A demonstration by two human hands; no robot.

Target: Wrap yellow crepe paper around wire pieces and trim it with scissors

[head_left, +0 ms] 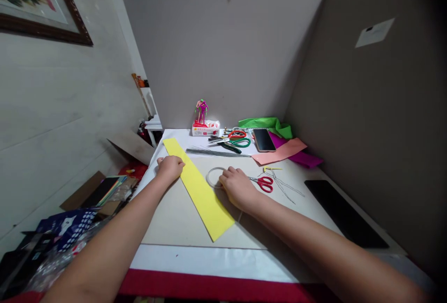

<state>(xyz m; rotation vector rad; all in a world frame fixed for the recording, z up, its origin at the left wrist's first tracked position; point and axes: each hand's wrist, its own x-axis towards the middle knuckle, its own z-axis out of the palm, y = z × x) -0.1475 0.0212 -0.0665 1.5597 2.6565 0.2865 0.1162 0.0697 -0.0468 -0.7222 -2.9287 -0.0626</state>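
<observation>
A: Where does the yellow strip (198, 189) lie?

B: Flat on the pale board (164, 228), slanting from the far left to the near right, between the two hands.

A: And the left hand (170, 169)?

B: On the strip's left side, nearer its far end than its near end. The fingers are curled in, and the thumb and a finger pinch the left edge. Most of the strip runs from that grip toward the near right.

A: So what about the right hand (239, 187)?

B: It's on the other side, to the right of the strip's middle. Its bent fingers cover the right side of a grey ring (207, 178). Their undersides are hidden, so I can't tell if they're squeezing the ring or just resting there. The ring's left side comes close to the strip's right edge.

A: Anything near that hand?

B: Red scissors (265, 184) just to its right, and past them some thin wires (284, 185) with a small yellow piece (268, 169) at their far end. A black slab (345, 212) lies well over to the right.

A: And on the far side?

B: Thin dark rods (216, 153), then green-handled scissors (242, 143) beyond them. Farther right is a phone (264, 140), beside an orange sheet (279, 151). Toward the far left, a small figure (201, 111) stands at a little box (206, 130).
</observation>
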